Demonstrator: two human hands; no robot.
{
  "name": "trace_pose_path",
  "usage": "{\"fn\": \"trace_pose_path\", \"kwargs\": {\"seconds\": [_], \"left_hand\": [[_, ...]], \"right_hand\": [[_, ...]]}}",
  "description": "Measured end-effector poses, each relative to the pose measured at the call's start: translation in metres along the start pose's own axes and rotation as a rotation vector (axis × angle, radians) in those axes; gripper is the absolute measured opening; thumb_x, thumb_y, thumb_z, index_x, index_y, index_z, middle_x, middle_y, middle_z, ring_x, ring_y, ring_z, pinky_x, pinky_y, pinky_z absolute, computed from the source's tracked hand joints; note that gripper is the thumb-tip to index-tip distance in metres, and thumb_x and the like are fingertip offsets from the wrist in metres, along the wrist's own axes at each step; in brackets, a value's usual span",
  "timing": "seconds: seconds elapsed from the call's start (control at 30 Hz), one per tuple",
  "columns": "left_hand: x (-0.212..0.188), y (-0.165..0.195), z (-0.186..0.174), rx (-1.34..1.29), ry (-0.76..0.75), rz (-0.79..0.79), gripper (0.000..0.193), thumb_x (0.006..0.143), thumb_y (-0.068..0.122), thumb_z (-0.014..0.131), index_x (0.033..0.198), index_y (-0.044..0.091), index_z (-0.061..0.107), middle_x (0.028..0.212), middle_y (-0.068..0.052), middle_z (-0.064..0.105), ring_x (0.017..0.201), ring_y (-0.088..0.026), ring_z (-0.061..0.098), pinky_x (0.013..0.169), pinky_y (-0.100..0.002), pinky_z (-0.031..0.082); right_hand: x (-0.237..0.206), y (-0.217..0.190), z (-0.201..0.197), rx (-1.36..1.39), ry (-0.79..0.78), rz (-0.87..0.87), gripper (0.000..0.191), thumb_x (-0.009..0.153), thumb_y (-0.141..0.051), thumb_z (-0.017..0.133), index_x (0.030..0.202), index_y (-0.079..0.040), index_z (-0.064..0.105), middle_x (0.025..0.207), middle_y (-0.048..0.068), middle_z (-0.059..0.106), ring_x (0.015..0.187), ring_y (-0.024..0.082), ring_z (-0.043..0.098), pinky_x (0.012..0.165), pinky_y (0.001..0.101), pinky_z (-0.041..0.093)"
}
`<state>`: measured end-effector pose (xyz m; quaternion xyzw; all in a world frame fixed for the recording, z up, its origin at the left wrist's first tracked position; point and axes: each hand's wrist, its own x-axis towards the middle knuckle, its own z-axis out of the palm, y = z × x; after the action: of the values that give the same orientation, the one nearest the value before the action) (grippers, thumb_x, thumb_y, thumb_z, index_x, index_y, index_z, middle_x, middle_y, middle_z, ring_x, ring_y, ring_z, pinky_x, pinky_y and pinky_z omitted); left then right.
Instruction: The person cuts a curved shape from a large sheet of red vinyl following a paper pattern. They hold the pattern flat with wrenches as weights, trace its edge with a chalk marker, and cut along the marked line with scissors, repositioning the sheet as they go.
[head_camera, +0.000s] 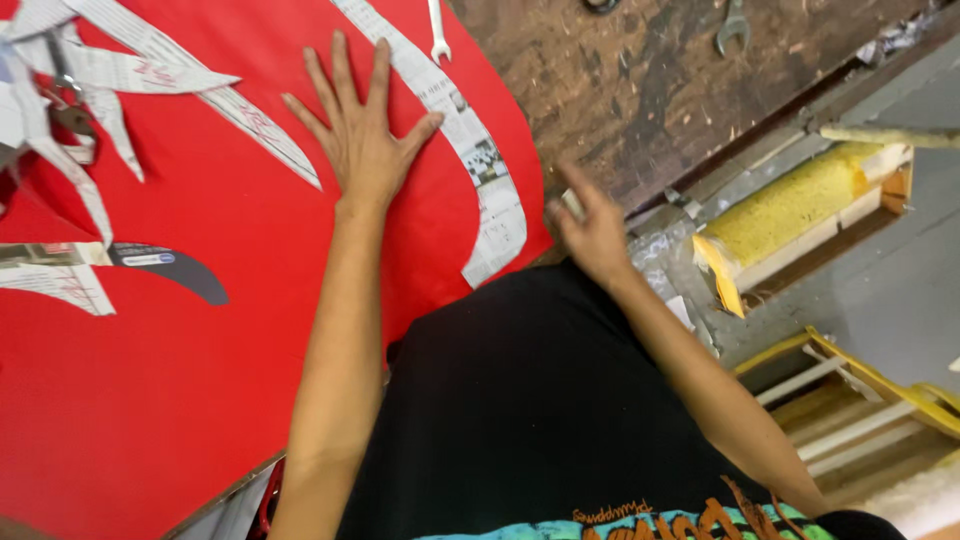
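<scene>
I saw no packages, signs or screens, and only one thing like a label: a small white-and-blue oval sticker (150, 259) on a dark curved strip (180, 270) that lay on the red sheet (200, 400), well to the left of my flat left hand (362, 140). The long strips (480, 150) around it were cut newspaper, grey-white with small pictures.

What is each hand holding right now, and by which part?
The left hand holds nothing; it presses flat on the red sheet. The right hand pinches something small and pale; what it is cannot be told.
</scene>
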<state>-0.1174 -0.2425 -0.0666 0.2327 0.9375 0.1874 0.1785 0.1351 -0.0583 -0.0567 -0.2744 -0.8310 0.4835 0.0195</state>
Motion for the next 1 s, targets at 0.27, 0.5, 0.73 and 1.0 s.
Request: {"fn": "trace_pose_path", "kwargs": {"seconds": [0.27,0.5,0.73,1.0], "left_hand": [[-0.023,0.008,0.011,0.026,-0.051,0.019,0.110,0.082,0.081,0.074,0.166,0.026,0.028,0.174,-0.007,0.010,0.157,-0.041,-0.007,0.117,-0.075,-0.017],[-0.027,0.012,0.014,0.045,0.039,-0.020,0.106,0.086,0.080,0.069,0.167,0.026,0.028,0.174,-0.005,0.010,0.157,-0.041,-0.006,0.116,-0.076,-0.017],[-0.016,0.011,0.010,0.039,0.059,-0.002,0.105,0.084,0.078,0.068,0.164,0.022,0.031,0.173,0.002,0.016,0.157,-0.041,-0.005,0.115,-0.078,-0.015],[-0.010,0.009,0.008,0.078,0.094,0.012,0.106,0.082,0.077,0.067,0.164,0.021,0.032,0.171,0.000,0.019,0.156,-0.042,-0.005,0.113,-0.080,-0.013]], "right_hand": [[0.029,0.025,-0.027,-0.084,0.197,0.066,0.039,0.101,-0.009,0.063,0.140,-0.004,0.060,0.139,0.019,0.067,0.132,0.031,0.064,0.110,0.0382,0.048],[0.064,0.015,-0.014,-0.157,0.136,-0.158,0.040,0.098,-0.006,0.066,0.138,-0.002,0.062,0.134,0.021,0.066,0.127,0.038,0.063,0.108,0.0417,0.048],[0.150,-0.061,0.013,-0.177,0.041,-0.325,0.042,0.098,-0.009,0.067,0.140,-0.012,0.061,0.122,0.018,0.065,0.111,0.039,0.067,0.093,0.0445,0.054],[0.222,-0.107,0.038,-0.386,-0.067,-0.399,0.042,0.096,-0.023,0.076,0.134,-0.017,0.061,0.120,0.021,0.053,0.097,0.046,0.063,0.078,0.0553,0.051]]}}
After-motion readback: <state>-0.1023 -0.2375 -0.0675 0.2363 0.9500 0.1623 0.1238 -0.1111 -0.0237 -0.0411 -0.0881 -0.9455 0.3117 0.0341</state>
